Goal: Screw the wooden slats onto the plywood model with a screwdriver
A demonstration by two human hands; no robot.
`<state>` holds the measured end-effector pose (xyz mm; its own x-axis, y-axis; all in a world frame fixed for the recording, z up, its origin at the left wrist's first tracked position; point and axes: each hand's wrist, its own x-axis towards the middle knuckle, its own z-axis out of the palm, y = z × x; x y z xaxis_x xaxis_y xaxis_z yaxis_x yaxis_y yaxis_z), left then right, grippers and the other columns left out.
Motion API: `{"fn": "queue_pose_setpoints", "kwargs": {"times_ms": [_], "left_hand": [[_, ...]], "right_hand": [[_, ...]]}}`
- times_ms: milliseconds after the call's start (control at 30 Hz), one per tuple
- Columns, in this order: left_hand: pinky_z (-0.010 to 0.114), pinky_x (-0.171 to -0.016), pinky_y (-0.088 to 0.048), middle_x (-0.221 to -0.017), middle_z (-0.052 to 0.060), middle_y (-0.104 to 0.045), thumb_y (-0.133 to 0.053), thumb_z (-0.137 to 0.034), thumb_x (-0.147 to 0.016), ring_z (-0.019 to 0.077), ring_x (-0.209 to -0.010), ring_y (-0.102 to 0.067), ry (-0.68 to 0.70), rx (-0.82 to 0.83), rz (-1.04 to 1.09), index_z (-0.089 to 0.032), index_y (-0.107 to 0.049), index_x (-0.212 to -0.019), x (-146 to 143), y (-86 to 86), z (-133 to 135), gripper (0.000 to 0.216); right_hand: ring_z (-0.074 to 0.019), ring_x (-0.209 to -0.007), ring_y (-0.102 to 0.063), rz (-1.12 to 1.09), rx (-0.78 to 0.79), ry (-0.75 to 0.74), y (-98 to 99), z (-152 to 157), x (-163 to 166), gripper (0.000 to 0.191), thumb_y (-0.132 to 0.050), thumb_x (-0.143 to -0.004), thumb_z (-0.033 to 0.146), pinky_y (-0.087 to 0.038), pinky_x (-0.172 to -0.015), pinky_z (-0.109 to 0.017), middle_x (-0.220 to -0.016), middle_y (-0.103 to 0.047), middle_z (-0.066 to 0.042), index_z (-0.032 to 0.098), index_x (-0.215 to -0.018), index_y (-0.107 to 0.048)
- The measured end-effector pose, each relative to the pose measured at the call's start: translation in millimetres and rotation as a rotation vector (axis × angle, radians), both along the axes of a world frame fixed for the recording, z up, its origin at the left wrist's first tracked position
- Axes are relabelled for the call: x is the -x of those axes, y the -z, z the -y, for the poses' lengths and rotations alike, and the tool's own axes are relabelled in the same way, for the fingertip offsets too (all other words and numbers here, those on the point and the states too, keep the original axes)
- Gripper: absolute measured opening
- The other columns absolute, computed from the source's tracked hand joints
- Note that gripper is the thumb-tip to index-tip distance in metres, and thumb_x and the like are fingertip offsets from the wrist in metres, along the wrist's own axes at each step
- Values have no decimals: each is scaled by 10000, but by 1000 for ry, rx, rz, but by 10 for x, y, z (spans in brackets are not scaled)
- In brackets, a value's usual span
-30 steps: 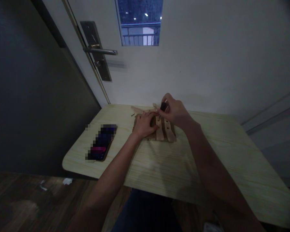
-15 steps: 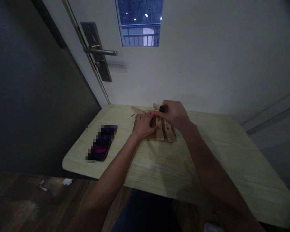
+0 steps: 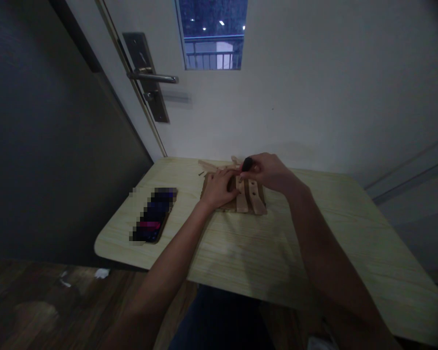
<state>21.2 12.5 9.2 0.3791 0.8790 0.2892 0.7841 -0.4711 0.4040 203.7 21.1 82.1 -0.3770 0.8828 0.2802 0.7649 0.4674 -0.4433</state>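
Note:
A small wooden assembly of flat board and upright slats lies on the far side of the pale table. My left hand rests on its left part, fingers curled and pressing the wood down. My right hand is closed round a short tool with a black handle, held above the slats with its tip pointing down into them. A few loose wooden pieces lie just behind the assembly.
A phone lies on the table's left part. Behind the table stands a white door with a metal lever handle and a small window. A dark wall is at left, wooden floor below.
My right hand has turned at the wrist and shifted slightly right, with the black handle now tilted over the slats. My left hand has stayed on the wood.

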Motion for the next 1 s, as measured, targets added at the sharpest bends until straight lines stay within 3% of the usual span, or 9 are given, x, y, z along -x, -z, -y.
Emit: {"fn": "queue_pose_setpoints", "kwargs": {"times_ms": [300,433,733,1000], "left_hand": [[533,-1107,-389,-1495,128,-548,-622,-300,-819,336,-1379,-488,-19,1,-20,-171,-542,-1398,-12,6,-10,599],[536,-1115,-383,-1505,113,-544,-627,-307,-818,328,-1392,-478,-22,3,-19,-204,-543,-1397,-15,10,-15,594],[533,-1091,-395,-1450,85,-594,-618,-295,-815,315,-1353,-512,6,-12,8,-230,-591,-1329,-3,14,-7,518],[531,-1100,-389,-1459,108,-582,-615,-302,-818,327,-1366,-499,-7,-6,-7,-206,-559,-1378,-5,19,-14,571]], "right_hand": [[-158,-655,-512,31,-128,71,92,10,91,279,-691,-825,445,-339,-622,-294,-721,-645,-37,183,-745,-639],[-159,-636,-511,41,-128,120,89,34,154,228,-692,-816,407,-326,-610,-295,-714,-653,-36,188,-768,-646],[-218,-809,-627,55,-123,70,114,-9,32,174,-773,-780,258,-444,-758,-330,-877,-725,-95,152,-908,-725],[-191,-712,-591,65,-130,89,123,-33,67,215,-773,-792,361,-389,-661,-311,-771,-695,-68,164,-784,-687]]}}
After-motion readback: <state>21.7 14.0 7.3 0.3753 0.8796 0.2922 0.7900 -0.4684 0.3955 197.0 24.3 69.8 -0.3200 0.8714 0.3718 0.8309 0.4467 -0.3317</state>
